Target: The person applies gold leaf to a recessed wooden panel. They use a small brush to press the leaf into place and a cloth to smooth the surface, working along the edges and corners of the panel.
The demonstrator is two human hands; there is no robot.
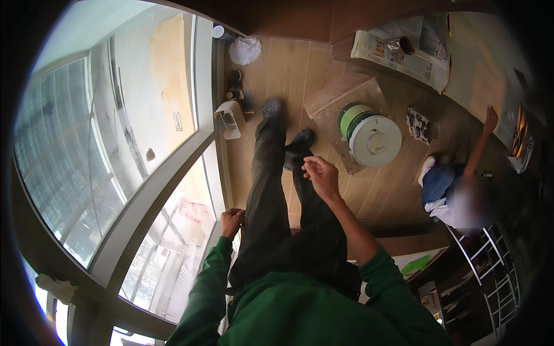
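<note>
My right hand (323, 177) is raised over my right leg, its fingers loosely curled in with nothing visible between them. Low beside my left thigh is my left hand (232, 223), near the window frame (216, 184). Its fingers are bent together against the dark trousers (266, 184), and whatever they may hold is hidden. A round bucket (375, 142) with a white lid and a green band stands ahead to the right of my feet. Under it lies a sheet of brown cardboard (346, 95).
Along the left wall stand a pale plastic container (230, 119) and a crumpled white cloth (245, 51). At the far right, newspaper (427, 69) bears a dark pot (400, 45). Another person (441, 190) reaches toward a panel on the right, near a metal ladder (490, 262). A patterned packet (418, 125) lies on the floor.
</note>
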